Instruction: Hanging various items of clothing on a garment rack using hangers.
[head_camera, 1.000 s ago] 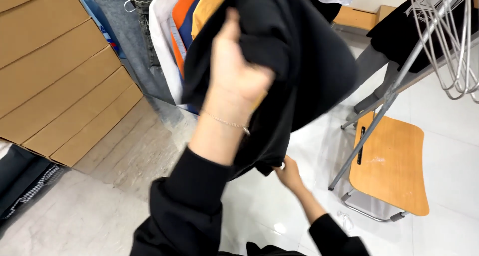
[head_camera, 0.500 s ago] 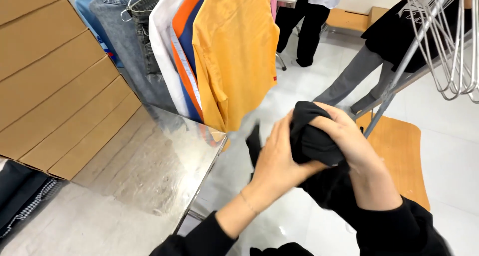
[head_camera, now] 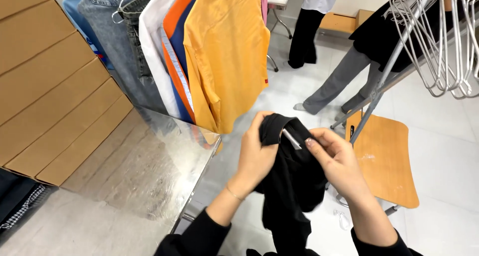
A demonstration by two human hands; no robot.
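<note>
A black garment [head_camera: 292,181] is gripped bunched by the left hand [head_camera: 257,156] and right hand [head_camera: 337,159] beyond the worktop [head_camera: 144,171] corner — collar being handled; steady grip is needed next.

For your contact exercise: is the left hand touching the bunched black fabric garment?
Touching: the head view shows the left hand gripping the bunched black fabric garment.
</note>
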